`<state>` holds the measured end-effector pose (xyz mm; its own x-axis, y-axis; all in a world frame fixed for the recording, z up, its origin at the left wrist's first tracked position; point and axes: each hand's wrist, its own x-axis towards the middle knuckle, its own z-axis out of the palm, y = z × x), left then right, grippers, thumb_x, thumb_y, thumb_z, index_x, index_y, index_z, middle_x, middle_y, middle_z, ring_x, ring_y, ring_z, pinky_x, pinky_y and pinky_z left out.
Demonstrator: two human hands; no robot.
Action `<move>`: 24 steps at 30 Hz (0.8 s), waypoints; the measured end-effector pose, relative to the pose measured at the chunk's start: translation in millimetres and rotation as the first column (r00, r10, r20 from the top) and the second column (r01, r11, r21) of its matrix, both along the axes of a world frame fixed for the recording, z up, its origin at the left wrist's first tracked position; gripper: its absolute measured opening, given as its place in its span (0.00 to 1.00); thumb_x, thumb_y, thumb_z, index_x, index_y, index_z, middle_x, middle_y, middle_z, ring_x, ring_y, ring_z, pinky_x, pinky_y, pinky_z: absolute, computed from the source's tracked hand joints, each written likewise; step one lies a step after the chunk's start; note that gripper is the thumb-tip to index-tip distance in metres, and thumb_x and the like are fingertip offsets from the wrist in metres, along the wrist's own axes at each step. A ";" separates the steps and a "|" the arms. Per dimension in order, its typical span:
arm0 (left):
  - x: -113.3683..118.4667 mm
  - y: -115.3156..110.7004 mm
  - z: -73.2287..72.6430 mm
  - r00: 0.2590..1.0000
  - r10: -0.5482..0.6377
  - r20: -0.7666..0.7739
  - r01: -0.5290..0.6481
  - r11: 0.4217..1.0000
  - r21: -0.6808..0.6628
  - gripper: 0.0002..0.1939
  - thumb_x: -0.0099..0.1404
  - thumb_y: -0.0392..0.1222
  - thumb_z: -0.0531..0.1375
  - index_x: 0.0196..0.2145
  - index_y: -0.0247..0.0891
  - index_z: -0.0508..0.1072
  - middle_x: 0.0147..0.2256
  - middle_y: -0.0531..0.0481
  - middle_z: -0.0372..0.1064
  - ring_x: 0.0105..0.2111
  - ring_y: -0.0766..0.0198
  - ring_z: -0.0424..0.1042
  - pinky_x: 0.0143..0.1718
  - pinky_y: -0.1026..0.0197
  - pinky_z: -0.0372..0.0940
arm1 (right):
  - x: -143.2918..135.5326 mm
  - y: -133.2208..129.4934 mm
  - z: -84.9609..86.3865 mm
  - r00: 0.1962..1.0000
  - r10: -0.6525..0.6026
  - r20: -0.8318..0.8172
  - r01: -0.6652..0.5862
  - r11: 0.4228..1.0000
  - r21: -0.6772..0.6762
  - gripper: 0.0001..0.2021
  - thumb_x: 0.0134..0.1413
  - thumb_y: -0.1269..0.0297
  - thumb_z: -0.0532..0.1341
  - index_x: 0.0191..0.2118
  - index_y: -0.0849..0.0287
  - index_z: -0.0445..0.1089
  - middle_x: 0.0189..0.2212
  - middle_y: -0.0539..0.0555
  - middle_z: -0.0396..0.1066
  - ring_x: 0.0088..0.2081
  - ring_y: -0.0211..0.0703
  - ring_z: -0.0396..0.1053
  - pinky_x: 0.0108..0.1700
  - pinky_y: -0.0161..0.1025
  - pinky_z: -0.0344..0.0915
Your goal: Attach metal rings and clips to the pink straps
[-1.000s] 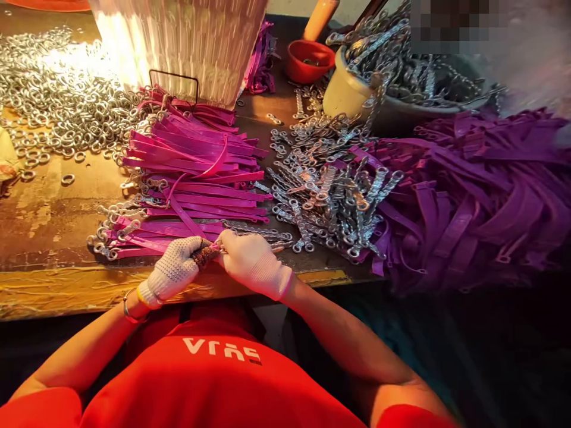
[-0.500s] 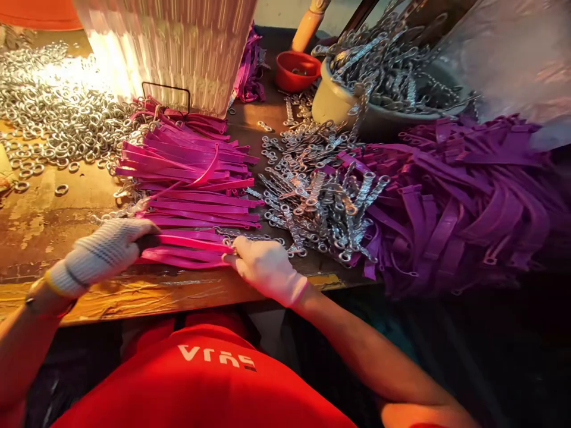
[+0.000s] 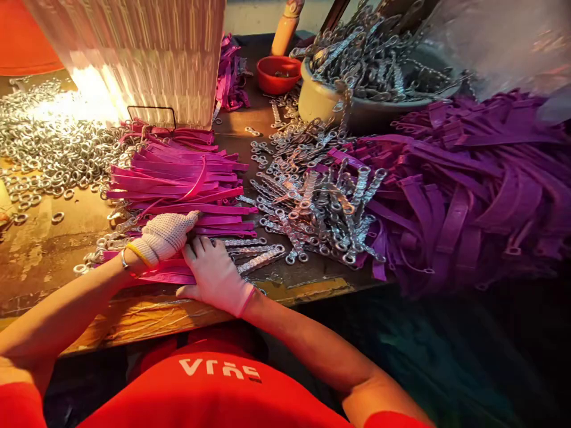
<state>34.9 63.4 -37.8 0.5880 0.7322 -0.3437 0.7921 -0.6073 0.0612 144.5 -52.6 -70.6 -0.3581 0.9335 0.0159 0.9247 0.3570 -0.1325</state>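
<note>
Supporting bench (image 3: 40, 249): brown wood under the grip; bare room to its left, front edge tight on the wearer's side.
Purple heap (image 3: 464, 184): loose plastic-looking bands, well right of the grip.
Magenta straps (image 3: 178, 190): narrow, flat, glossy, under and just beyond the grip; light, flat pressure should keep them aligned.
Silver links (image 3: 330, 208): twisted metal, crowding the right; best kept clear of the fingers.
Right hand (image 3: 216, 276): white-gloved, palm down, fingers extended over straps.
Left hand (image 3: 163, 238): dotted white glove, half-curled over straps; cannot tell whether it pinches any.
</note>
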 end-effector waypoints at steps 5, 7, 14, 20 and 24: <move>-1.0 -3.7 -7.4 0.996 0.013 -0.094 -0.009 0.999 0.042 0.33 0.71 0.34 0.46 0.72 0.44 0.50 0.41 0.40 0.77 0.36 0.56 0.77 0.37 0.60 0.67 | 8.7 -13.9 1.4 0.997 0.071 0.007 -0.071 0.997 -0.016 0.34 0.61 0.41 0.59 0.59 0.67 0.60 0.45 0.65 0.70 0.44 0.55 0.65 0.42 0.48 0.61; -1.2 -5.5 -11.8 0.996 0.047 -0.071 -0.043 0.997 0.058 0.33 0.71 0.32 0.45 0.72 0.42 0.50 0.40 0.39 0.77 0.36 0.56 0.78 0.37 0.59 0.67 | 11.0 -16.5 -0.2 0.989 0.147 0.000 -0.147 0.989 0.006 0.31 0.64 0.48 0.58 0.61 0.69 0.59 0.43 0.63 0.71 0.42 0.54 0.66 0.45 0.51 0.60; -1.5 9.9 -17.2 0.993 0.111 0.030 -0.115 0.974 0.194 0.30 0.71 0.34 0.46 0.70 0.42 0.56 0.39 0.38 0.76 0.32 0.55 0.75 0.35 0.57 0.67 | 20.2 -9.3 -7.7 0.981 0.194 0.022 -0.195 0.979 0.064 0.23 0.68 0.58 0.54 0.61 0.70 0.59 0.42 0.64 0.73 0.41 0.54 0.68 0.43 0.52 0.60; -2.2 33.6 -3.3 0.958 0.144 0.247 -0.195 0.961 0.198 0.28 0.72 0.36 0.45 0.68 0.42 0.59 0.37 0.44 0.73 0.30 0.60 0.69 0.37 0.56 0.64 | 24.1 -13.8 -8.3 0.954 0.299 0.031 -0.301 0.947 0.110 0.16 0.72 0.65 0.47 0.58 0.66 0.61 0.38 0.58 0.72 0.38 0.49 0.67 0.36 0.45 0.57; -14.7 29.8 -0.4 0.873 0.193 0.448 -0.255 0.964 0.081 0.24 0.68 0.40 0.57 0.61 0.40 0.69 0.29 0.53 0.68 0.27 0.66 0.64 0.33 0.64 0.60 | 50.6 -11.9 14.1 0.978 0.190 -0.089 -0.177 0.975 0.136 0.21 0.68 0.46 0.53 0.49 0.59 0.68 0.38 0.57 0.73 0.41 0.51 0.67 0.41 0.46 0.58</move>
<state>20.3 93.2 -38.2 0.4696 0.8827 0.0171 0.8207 -0.4436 0.3601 195.1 -64.5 -56.5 -0.5136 0.8400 0.1749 0.8258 0.5393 -0.1648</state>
